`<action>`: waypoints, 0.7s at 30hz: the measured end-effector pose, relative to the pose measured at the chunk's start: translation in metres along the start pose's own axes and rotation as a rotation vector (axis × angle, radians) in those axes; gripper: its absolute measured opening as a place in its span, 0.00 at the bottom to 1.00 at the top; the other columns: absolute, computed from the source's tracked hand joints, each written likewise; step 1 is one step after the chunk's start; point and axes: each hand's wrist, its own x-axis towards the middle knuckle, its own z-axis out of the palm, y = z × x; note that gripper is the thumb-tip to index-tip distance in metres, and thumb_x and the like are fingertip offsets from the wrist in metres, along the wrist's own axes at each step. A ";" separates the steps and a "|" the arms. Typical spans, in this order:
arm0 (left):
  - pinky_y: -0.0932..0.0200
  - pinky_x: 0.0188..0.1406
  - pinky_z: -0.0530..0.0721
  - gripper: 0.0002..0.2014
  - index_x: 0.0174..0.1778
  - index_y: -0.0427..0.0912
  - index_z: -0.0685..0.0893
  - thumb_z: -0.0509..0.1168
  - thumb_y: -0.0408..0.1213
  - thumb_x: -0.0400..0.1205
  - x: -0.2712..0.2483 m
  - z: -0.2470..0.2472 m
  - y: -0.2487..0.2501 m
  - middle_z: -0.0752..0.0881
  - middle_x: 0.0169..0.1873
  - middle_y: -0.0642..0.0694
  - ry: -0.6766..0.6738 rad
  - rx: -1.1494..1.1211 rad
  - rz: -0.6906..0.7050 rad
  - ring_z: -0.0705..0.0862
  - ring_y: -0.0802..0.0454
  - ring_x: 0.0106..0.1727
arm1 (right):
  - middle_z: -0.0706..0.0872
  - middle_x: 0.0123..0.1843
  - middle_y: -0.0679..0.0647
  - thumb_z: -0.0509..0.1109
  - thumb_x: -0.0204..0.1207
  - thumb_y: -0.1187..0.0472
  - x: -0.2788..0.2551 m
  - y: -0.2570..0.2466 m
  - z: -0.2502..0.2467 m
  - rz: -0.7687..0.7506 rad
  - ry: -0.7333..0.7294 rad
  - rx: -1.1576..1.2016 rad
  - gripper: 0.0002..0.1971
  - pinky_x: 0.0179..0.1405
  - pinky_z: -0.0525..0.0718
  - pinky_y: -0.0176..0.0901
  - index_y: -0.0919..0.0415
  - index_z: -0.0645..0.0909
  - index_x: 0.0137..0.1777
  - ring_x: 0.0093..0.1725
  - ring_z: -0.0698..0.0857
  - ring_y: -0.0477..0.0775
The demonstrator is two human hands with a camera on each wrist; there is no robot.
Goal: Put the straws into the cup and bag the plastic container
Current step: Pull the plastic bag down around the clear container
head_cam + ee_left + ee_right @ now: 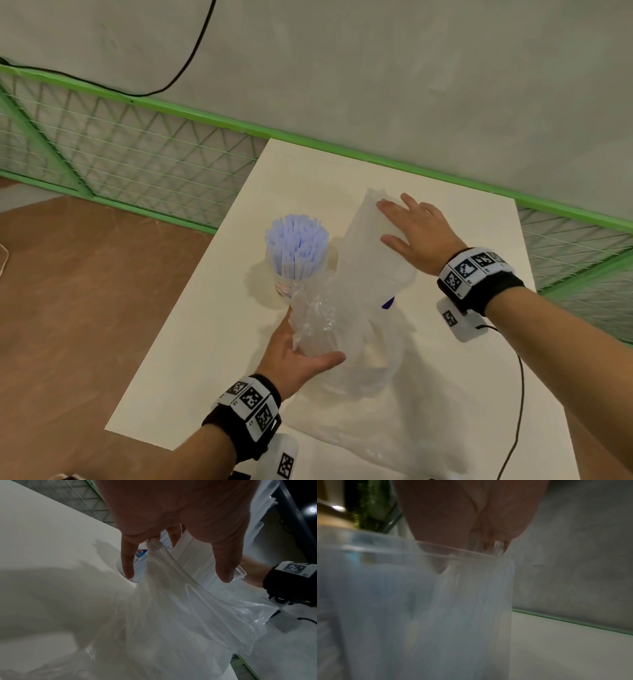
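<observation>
A cup (286,287) packed with pale blue straws (297,245) stands on the white table (205,359). Right of it, a translucent plastic container (370,250) stands tilted, its lower end inside a clear plastic bag (352,353). My right hand (414,233) grips the container's upper end; in the right wrist view the thumb shows behind the container's wall (419,615) below the rim. My left hand (294,356) holds the bag's bunched edge beside the cup. In the left wrist view a strand of the bag (171,615) hangs from between my fingers (126,561).
A green mesh fence (137,154) runs along the table's far edge and the left. A black cable (519,394) trails over the table's right side. Brown floor (68,308) lies left of the table.
</observation>
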 end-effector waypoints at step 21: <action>0.78 0.43 0.81 0.34 0.66 0.50 0.79 0.82 0.25 0.66 0.000 0.001 0.005 0.90 0.53 0.54 0.013 -0.040 -0.053 0.88 0.64 0.53 | 0.82 0.73 0.47 0.58 0.80 0.36 0.032 -0.005 0.011 -0.037 0.235 0.086 0.26 0.56 0.85 0.61 0.49 0.84 0.68 0.71 0.81 0.60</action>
